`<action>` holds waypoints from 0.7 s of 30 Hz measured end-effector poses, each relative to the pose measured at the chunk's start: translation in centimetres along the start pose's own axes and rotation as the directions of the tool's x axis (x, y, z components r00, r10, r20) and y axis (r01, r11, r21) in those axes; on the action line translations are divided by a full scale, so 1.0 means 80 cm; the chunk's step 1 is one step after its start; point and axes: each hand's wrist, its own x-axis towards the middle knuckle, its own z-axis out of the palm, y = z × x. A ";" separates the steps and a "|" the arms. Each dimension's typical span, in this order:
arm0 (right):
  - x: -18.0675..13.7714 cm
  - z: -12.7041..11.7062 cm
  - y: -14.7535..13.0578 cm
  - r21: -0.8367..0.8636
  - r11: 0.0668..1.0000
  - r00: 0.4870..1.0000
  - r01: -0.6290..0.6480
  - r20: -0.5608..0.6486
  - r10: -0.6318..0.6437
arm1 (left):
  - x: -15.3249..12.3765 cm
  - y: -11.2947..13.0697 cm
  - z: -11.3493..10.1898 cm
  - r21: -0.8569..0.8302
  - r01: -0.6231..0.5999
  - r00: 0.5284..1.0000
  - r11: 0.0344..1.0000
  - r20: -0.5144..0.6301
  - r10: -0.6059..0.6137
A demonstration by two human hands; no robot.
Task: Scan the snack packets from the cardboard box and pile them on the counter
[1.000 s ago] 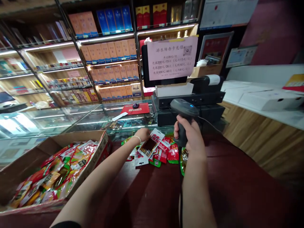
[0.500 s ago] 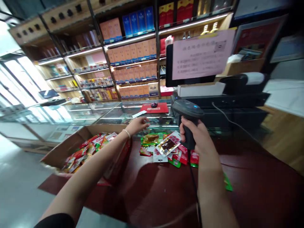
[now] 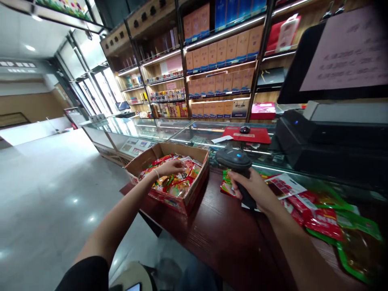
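My right hand [image 3: 254,189] is closed round the handle of a dark barcode scanner [image 3: 234,159], held upright over the dark red counter [image 3: 224,234]. My left hand [image 3: 171,167] reaches into an open cardboard box [image 3: 194,193] full of colourful snack packets [image 3: 176,180], its fingers resting on the packets with nothing lifted. A spread of snack packets [image 3: 315,210] lies on the counter to the right of the scanner, one with a white and red label [image 3: 285,186] on top.
A glass display case [image 3: 169,131] runs behind the box. A red mouse pad with a mouse [image 3: 245,130] lies on the glass. A black till and monitor with a pink paper notice [image 3: 348,52] stand at right. Shelves of boxed goods [image 3: 221,52] fill the back wall.
My left hand let go of the white and red packet on the pile and moved left into the box. The view swung left. The scanner stayed in my right hand.
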 end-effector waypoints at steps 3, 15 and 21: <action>0.002 0.012 0.010 -0.044 0.998 0.999 -0.038 0.028 0.039 | -0.004 -0.019 0.002 0.087 -0.048 0.998 0.995 0.051 0.044; 0.005 0.018 0.020 -0.126 0.991 0.997 -0.046 0.063 0.054 | -0.002 -0.034 0.016 0.556 -0.003 0.944 0.831 0.276 -0.181; 0.006 0.012 0.020 -0.115 0.992 0.996 -0.051 0.062 0.058 | 0.003 -0.035 -0.005 0.481 -0.030 0.999 0.876 0.001 0.033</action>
